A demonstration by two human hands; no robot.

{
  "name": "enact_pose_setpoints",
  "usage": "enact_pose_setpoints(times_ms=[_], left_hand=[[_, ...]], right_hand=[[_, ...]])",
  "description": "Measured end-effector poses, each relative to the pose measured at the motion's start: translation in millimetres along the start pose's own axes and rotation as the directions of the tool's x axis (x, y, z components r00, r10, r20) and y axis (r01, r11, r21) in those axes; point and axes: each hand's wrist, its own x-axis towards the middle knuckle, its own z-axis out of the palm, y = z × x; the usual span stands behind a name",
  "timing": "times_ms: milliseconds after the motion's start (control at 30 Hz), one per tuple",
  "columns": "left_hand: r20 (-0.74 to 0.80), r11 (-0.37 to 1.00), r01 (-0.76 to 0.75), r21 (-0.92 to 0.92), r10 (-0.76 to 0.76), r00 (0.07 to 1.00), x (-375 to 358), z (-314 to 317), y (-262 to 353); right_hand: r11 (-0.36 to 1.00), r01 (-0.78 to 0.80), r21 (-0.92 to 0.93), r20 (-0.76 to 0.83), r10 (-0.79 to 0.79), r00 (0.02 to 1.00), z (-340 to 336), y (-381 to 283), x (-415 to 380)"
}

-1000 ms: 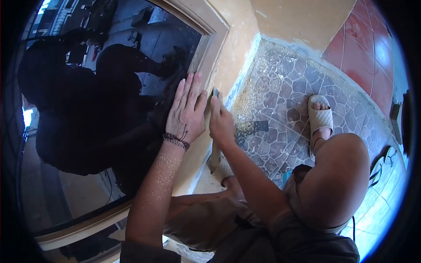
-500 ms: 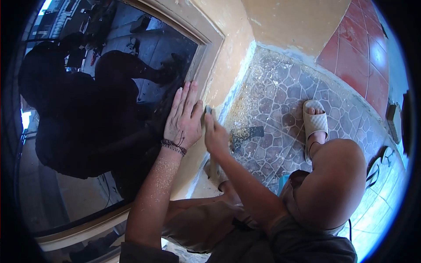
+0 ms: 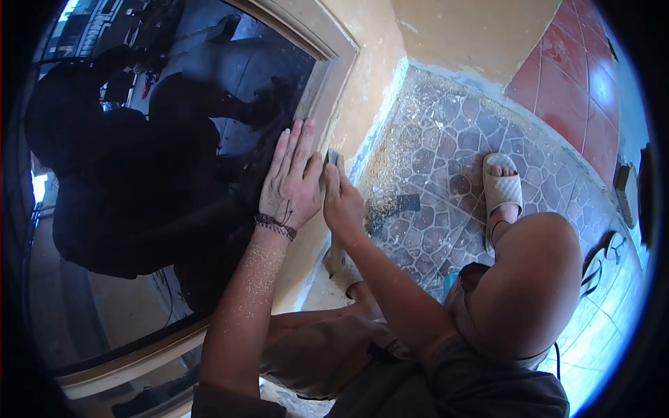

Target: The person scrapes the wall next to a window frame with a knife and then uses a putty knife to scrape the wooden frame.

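Observation:
My left hand (image 3: 291, 184) lies flat on the inner edge of the wooden frame (image 3: 337, 66) around the dark glass pane (image 3: 139, 188). Its fingers are stretched out, and sawdust clings to the forearm. Just to its right, my right hand (image 3: 343, 207) is closed around a wooden-handled tool (image 3: 337, 252). A greyish end of that tool sticks out above the fingers, close to the frame's outer side, and the handle extends below the fist. Exactly what kind of tool it is cannot be made out.
Sawdust and shavings (image 3: 390, 164) cover the stone-patterned floor (image 3: 453, 139) along the wall's base. A dark flat piece (image 3: 401, 203) lies among them. My sandalled foot (image 3: 502, 184) stands to the right. Flip-flops (image 3: 599, 268) and red tiles (image 3: 564, 76) are farther off.
My right hand and the tool have shifted slightly upward along the frame. My left hand has slid up a little too, still flat.

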Motion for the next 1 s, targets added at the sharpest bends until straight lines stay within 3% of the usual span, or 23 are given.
enact_pose_setpoints(times_ms=[33,167,200,300,367,400,500,533,567,667,767,800,900,1000], left_hand=[[-0.005,1.000,0.004,-0.002,-0.004,1.000,1,-2,-1],[0.009,0.999,-0.028,0.041,0.028,1.000,0,1,-4],[0.027,0.999,-0.025,0.046,0.023,0.999,0,0,-4],[0.038,0.999,-0.018,0.036,0.016,0.999,0,-1,-3],[0.033,1.000,-0.010,0.014,0.010,0.999,1,-3,-3],[0.041,1.000,-0.005,0.007,0.005,0.999,1,-6,-2],[0.035,1.000,-0.001,0.018,0.000,0.999,1,-5,0],[0.028,0.999,-0.015,0.038,0.014,1.000,1,-3,-3],[0.018,0.998,-0.032,0.057,0.031,0.999,0,-1,-4],[0.026,0.999,-0.015,0.044,0.014,1.000,0,-1,-2],[0.013,0.999,-0.024,0.048,0.024,1.000,1,-1,-2],[0.014,0.999,-0.019,0.046,0.019,1.000,1,-1,-2],[0.020,0.999,-0.006,0.038,0.006,1.000,1,-1,-1],[0.020,1.000,-0.003,0.031,0.002,1.000,1,-1,-1]], right_hand=[[0.997,0.071,0.009,-0.038,-0.070,0.997,4,1,-4],[1.000,0.014,-0.023,0.000,-0.014,1.000,-3,-12,5],[0.994,-0.087,0.066,0.087,0.081,0.993,-10,-19,20],[0.996,-0.050,0.077,0.049,0.046,0.998,-8,-15,23],[0.996,0.072,0.053,-0.033,-0.070,0.997,5,3,-2],[0.954,0.298,-0.002,-0.178,-0.294,0.939,13,1,-6],[0.961,-0.034,0.275,-0.090,0.061,0.994,-8,0,-9],[0.922,-0.024,0.386,-0.149,0.088,0.985,-11,6,5],[0.872,0.080,0.482,-0.184,0.012,0.983,-18,11,19],[0.855,-0.018,0.519,-0.153,0.114,0.982,-32,2,21],[0.995,0.079,0.055,-0.235,-0.064,0.970,-11,32,10],[0.995,0.021,-0.093,-0.180,-0.037,0.983,-6,27,-2],[0.875,0.083,-0.477,0.101,-0.039,0.994,8,21,-31],[0.886,0.011,-0.464,0.131,0.057,0.990,7,6,-23]])
